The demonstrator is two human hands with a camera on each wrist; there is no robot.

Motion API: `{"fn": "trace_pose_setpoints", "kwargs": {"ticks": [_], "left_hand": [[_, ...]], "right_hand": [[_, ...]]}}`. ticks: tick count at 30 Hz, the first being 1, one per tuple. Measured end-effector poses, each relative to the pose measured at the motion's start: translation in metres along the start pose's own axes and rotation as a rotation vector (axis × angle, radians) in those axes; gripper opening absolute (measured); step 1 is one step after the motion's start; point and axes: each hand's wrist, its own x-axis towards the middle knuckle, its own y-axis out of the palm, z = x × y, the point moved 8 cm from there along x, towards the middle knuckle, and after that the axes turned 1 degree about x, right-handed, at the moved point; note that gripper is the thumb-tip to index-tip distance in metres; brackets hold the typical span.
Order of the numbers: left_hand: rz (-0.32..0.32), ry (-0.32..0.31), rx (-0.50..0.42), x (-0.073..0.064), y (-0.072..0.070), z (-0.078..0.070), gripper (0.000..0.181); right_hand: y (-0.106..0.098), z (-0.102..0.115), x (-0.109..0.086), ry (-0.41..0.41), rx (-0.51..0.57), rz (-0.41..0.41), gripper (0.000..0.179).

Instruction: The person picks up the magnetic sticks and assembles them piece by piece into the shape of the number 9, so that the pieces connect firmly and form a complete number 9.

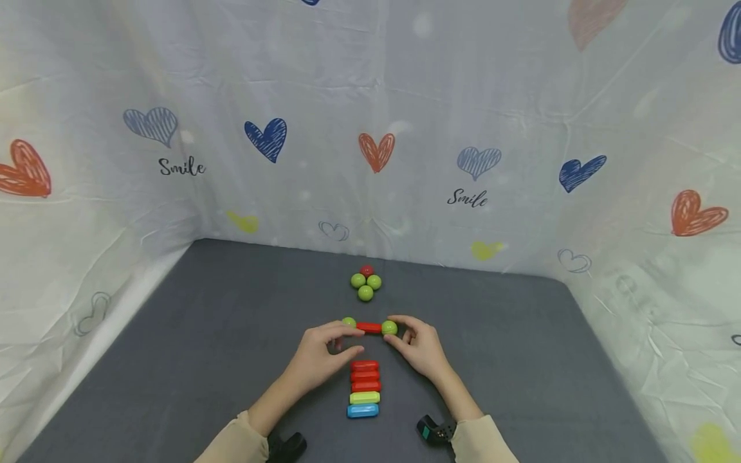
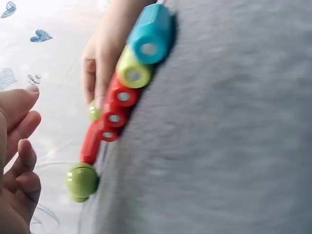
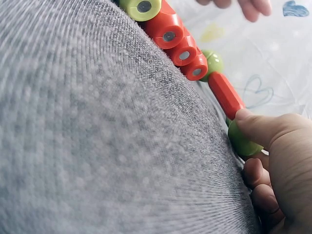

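Note:
A red magnetic rod (image 1: 368,328) lies crosswise with a green ball (image 1: 348,321) at its left end and another green ball (image 1: 390,328) at its right end. My right hand (image 1: 421,347) pinches the right ball between thumb and fingers, as the right wrist view also shows. Beside the left ball, my left hand (image 1: 324,350) has its fingers and thumb spread apart. The left wrist view shows that left ball (image 2: 82,181) free of the fingers (image 2: 22,105). Nearer me, a column of side-by-side rods holds several red rods (image 1: 365,376), a yellow rod (image 1: 365,398) and a blue rod (image 1: 363,411).
Behind the joined pieces, a cluster of green balls (image 1: 365,293) with a red ball (image 1: 367,271) sits on the dark grey table (image 1: 243,289). A white curtain (image 1: 324,186) printed with hearts hangs around the back and sides. Black wrist devices show near both sleeves.

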Motion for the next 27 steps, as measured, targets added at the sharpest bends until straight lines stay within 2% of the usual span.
{"fn": "trace_pose_setpoints", "kwargs": {"ticks": [7,12,18,23,27], "left_hand": [[0.122,-0.107,-0.012,-0.010,0.017,0.016,0.025],[0.187,-0.127,0.008,-0.014,0.026,0.026,0.021],[0.219,-0.143,0.011,-0.015,0.032,0.030,0.019],[0.230,-0.150,0.023,-0.016,0.032,0.029,0.019],[0.264,-0.165,0.047,-0.016,0.031,0.030,0.021]], "right_hand": [[0.000,0.001,0.000,0.010,0.000,0.005,0.041],[-0.001,0.001,0.000,0.013,0.003,0.008,0.041],[-0.003,-0.001,-0.001,0.018,0.003,0.003,0.040],[-0.002,0.000,-0.001,0.007,0.014,0.007,0.041],[0.000,0.001,-0.001,0.002,0.014,0.007,0.041]]}}
